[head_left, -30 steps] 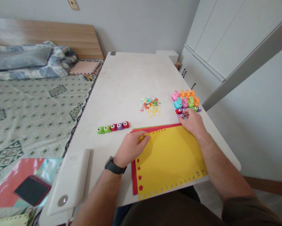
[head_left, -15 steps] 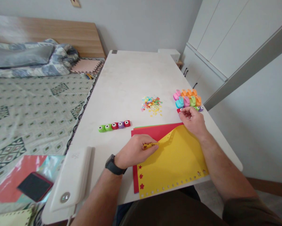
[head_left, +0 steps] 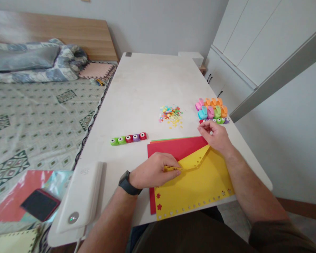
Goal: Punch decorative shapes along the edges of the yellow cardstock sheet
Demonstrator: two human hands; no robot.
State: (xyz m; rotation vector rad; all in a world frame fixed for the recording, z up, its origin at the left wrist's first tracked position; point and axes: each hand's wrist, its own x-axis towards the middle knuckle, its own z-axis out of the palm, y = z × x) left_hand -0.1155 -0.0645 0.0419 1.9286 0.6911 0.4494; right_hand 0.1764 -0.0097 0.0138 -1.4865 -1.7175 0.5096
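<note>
A yellow sheet (head_left: 200, 182) with punched holes along its edges lies on a red sheet (head_left: 174, 147), with a green one just showing beneath, near the front edge of the white table (head_left: 147, 80). My left hand (head_left: 152, 172) pinches the yellow sheet's far left corner and holds it folded back toward me, baring the red sheet. My right hand (head_left: 216, 137) rests at the yellow sheet's far right corner with its fingers curled together. It sits just in front of a row of small punches (head_left: 216, 121); what it holds is hidden.
Larger pastel punches (head_left: 211, 108) cluster behind that row. Coloured paper confetti (head_left: 171, 115) lies mid-table. Another row of small punches (head_left: 128, 138) sits to the left. A white device (head_left: 80, 196) lies at the front left corner. A bed (head_left: 36, 112) is left, white cabinets (head_left: 226, 70) right.
My left hand has peeled the yellow sheet's far left corner up and drawn it toward me. My right hand shifted slightly among the small punches, which now stand in a line.
</note>
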